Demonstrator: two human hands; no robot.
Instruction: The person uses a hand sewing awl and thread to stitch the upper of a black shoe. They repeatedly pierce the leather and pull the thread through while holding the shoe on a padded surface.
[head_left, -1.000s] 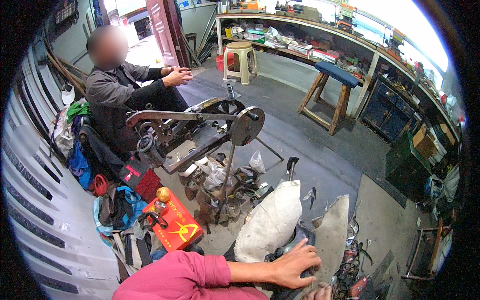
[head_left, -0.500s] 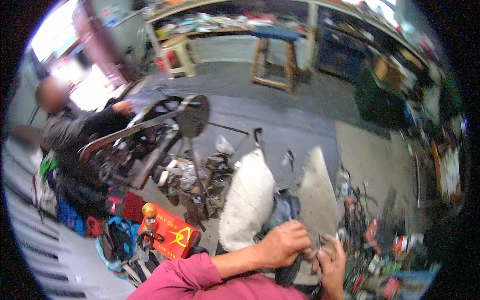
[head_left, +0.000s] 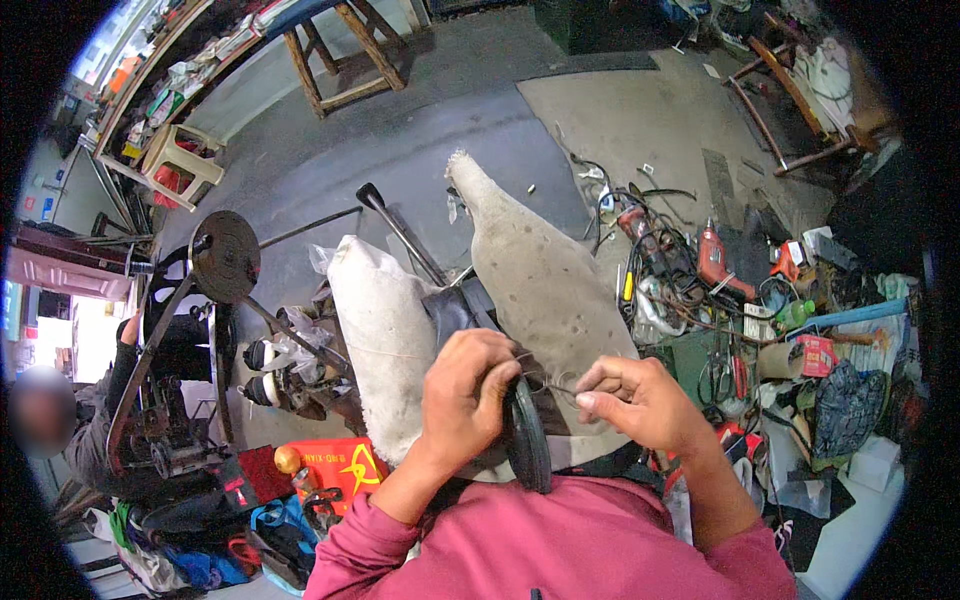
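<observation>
A black shoe (head_left: 527, 438) stands between my knees, its ridged sole edge toward the right. My left hand (head_left: 468, 392) is closed against the shoe's upper edge, thumb and fingers pressed together. To its right, my right hand (head_left: 640, 402) pinches a thin dark strand (head_left: 562, 392) between thumb and forefinger. The strand runs toward the shoe and loops beside its rim; whether it is thread or wire I cannot tell. Pale, worn cloth covers (head_left: 385, 345) lie over both legs. The shoe's inside is hidden by my left hand.
A hand-cranked machine with a round wheel (head_left: 225, 257) stands left, with a person beside it. A red box (head_left: 335, 465) lies near left. Cables, a red drill (head_left: 712, 258) and hand tools crowd the right floor. A wooden stool (head_left: 345, 60) stands far off.
The head view has turned right and downward. My hands, close together before, are now apart, with the strand stretched between the right hand and the shoe. The shoe shows more fully.
</observation>
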